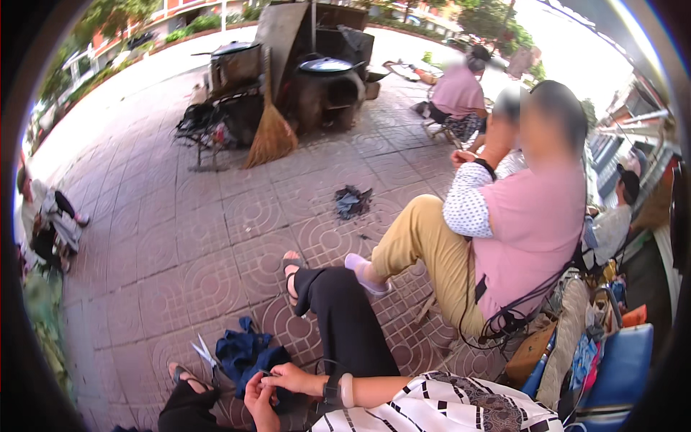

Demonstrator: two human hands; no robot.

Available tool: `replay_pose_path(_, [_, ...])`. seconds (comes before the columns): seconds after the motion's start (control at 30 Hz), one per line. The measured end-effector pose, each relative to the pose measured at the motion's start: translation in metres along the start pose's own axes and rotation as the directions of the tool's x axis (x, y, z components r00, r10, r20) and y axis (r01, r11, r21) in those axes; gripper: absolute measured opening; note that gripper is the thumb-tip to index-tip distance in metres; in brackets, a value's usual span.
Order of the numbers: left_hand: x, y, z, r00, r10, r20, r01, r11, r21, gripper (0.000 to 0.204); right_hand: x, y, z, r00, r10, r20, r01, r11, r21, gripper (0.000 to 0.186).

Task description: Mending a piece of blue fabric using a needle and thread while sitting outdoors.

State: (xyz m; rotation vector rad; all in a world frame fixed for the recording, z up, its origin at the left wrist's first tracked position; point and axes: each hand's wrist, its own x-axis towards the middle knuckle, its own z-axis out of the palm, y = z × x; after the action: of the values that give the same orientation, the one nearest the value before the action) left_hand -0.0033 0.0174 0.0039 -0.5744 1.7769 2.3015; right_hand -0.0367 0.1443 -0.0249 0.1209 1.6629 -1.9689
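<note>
Head view: left hand (262, 400) and right hand (289, 379) come together, fingers bent, thumbs drawn in near index fingers; cannot tell whether either pinches anything small. Dark blue cloth (243, 351) lies bunched just beyond hands, scissors (204, 352) beside it at left, blades parted. Farther off, dark scraps (353, 202) on patterned paving (180, 288); at right, seated person (534, 212) in pink top.

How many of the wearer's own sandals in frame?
2. The left sandal is at lower left, just below the scissors in the picture; the right sandal is farther forward, left of the co-worker's pale shoe.
</note>
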Motion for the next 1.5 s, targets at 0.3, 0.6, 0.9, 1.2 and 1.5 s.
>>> replay_pose_path(0.3, [-0.001, 0.008, 0.017, 0.966, -0.047, 0.255, -0.003, 0.982, 0.191, 0.015, -0.007, -0.017, -0.020, 0.938, -0.284, -0.199, 0.192, 0.903, -0.384, 0.027])
replay_pose_path(0.6, [-0.009, 0.014, 0.033, 0.959, -0.131, 0.253, 0.098, 0.986, 0.138, 0.015, -0.043, -0.053, -0.006, 0.911, -0.379, -0.162, 0.299, 0.879, -0.372, 0.027])
replay_pose_path(0.9, [-0.007, 0.004, 0.011, 0.967, -0.156, 0.203, 0.152, 0.988, 0.039, 0.019, -0.063, -0.063, 0.001, 0.902, -0.410, -0.135, 0.345, 0.873, -0.346, 0.026])
replay_pose_path(1.2, [-0.004, 0.004, 0.004, 0.977, -0.199, 0.072, 0.197, 0.980, 0.032, 0.034, -0.039, -0.074, -0.018, 0.755, -0.626, -0.196, 0.597, 0.779, -0.190, 0.029])
replay_pose_path(1.5, [0.025, -0.026, -0.019, 0.958, -0.236, 0.162, 0.242, 0.970, -0.015, 0.043, -0.157, -0.209, -0.047, 0.825, -0.565, -0.017, 0.492, 0.703, 0.513, 0.028])
